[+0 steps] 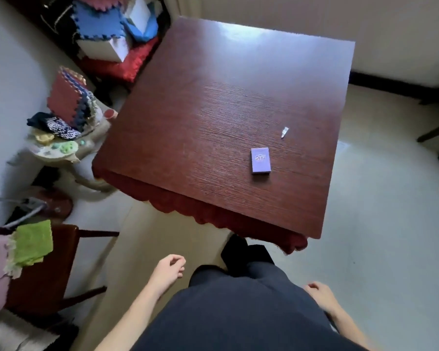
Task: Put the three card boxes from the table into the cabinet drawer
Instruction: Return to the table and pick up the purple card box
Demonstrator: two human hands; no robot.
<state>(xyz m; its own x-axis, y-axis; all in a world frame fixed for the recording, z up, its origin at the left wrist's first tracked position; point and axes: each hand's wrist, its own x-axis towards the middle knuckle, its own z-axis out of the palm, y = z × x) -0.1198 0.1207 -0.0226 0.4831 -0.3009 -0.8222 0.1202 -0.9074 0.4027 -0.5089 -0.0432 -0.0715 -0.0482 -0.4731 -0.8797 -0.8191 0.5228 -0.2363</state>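
Standing before the table [188, 122], both hands hang empty: left hand [169, 271] loosely curled, right hand [319, 293] relaxed. Only 1 card box [260, 160] lies at 1 o'clock; grip its long sides firmly.

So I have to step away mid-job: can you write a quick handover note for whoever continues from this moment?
Left hand: empty, fingers loosely curled, hanging low in front of the table.
Right hand: empty, down by the hip.
One purple card box lies flat on the dark wooden table, towards its near right side, beside a small white scrap. No other card boxes are in view, and neither is the cabinet drawer, so I cannot confirm where the other two went.
Left: pick up this box and put it in the drawer.
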